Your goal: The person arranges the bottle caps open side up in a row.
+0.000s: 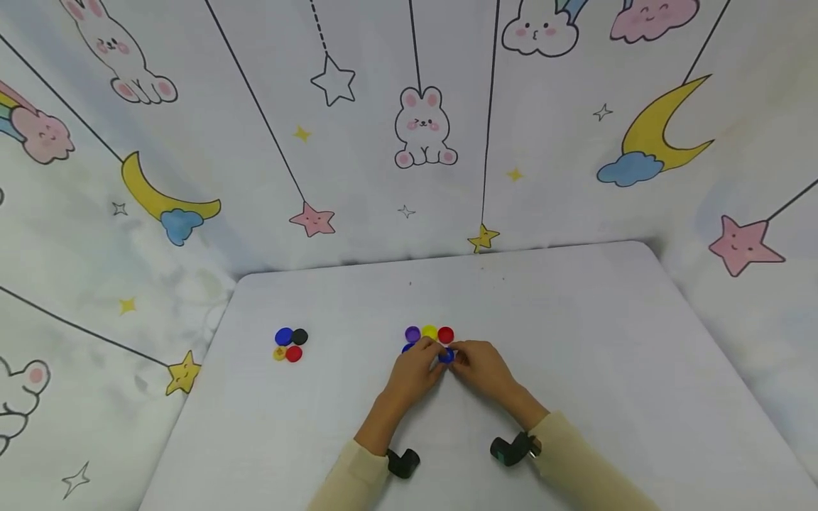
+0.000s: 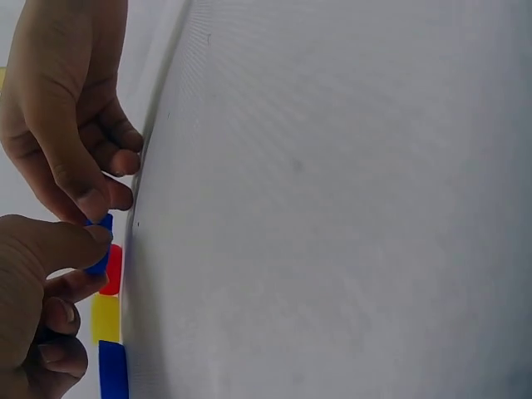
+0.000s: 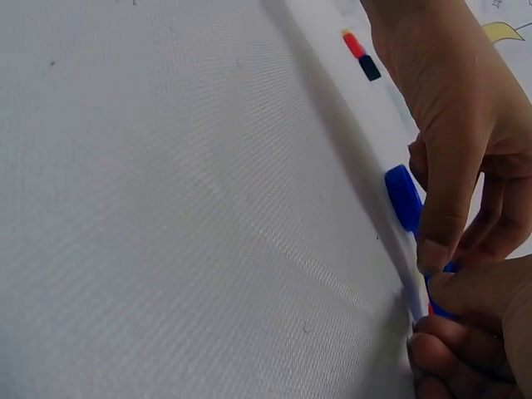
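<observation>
Both hands meet over a blue bottle cap (image 1: 446, 355) near the middle of the table. My left hand (image 1: 414, 370) pinches one side of it, thumb against the edge in the left wrist view. From the other side, my right hand (image 1: 484, 369) holds the same cap between thumb and fingers. Just beyond the fingers sit a purple cap (image 1: 412, 333), a yellow cap (image 1: 429, 331) and a red cap (image 1: 446, 334) in a row. Another blue cap (image 2: 114, 370) lies by the left hand, partly hidden by it in the head view.
Off to the left on the white table (image 1: 575, 319) lies a cluster with a blue cap (image 1: 284, 336), a black cap (image 1: 300, 336), a yellow cap (image 1: 279, 353) and a red cap (image 1: 294, 353). A cartoon-printed backdrop (image 1: 371, 177) rises behind the table's far edge.
</observation>
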### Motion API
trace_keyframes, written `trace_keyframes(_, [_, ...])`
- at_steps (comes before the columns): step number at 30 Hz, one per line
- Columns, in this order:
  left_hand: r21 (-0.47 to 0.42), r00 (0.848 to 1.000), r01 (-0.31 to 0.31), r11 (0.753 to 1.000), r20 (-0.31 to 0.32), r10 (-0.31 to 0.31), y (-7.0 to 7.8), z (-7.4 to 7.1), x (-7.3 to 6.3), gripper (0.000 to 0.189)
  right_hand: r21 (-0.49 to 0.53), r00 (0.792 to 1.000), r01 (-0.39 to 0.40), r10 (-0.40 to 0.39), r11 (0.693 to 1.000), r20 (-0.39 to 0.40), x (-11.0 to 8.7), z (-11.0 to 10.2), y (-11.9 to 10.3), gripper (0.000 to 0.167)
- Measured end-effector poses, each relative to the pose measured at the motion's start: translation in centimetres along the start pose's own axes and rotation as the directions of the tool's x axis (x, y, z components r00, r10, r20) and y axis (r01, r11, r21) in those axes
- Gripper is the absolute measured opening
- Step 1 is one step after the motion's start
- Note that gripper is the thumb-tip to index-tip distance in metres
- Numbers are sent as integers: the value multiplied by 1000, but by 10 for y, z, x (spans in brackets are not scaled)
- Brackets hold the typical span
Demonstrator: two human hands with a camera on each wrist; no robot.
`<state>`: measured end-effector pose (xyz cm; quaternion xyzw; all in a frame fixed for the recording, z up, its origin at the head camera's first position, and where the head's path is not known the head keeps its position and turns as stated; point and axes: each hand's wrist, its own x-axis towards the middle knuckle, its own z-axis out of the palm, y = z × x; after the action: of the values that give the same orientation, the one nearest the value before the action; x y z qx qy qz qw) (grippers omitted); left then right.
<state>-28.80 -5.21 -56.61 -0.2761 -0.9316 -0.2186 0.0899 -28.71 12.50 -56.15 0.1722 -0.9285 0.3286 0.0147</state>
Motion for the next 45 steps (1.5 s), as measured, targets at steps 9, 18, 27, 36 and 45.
trace_keyframes(9, [37, 1000, 15, 999, 5, -15, 2, 0, 0, 16, -1, 1000, -13, 13, 1000, 14, 0, 1, 1, 29])
trace_keyframes(18, [-43, 992, 81, 996, -93, -85, -7, -7, -5, 19, -15, 996, -73, 73, 997, 40, -5, -7, -10, 34])
trace_keyframes(27, [-95, 889, 314, 945, -319, -327, -40, -30, -23, 9, -55, 985, -66, 74, 996, 154, -17, -29, -54, 27])
trace_keyframes(36, [49, 671, 729, 682, -245, -700, -80, -71, -51, 44, -33, 981, -111, 115, 993, 154, -15, -22, -46, 26])
trace_keyframes(45, [151, 688, 725, 672, -217, -693, -91, -71, -84, 22, 4, 980, -107, 105, 994, 170, -19, -13, -45, 24])
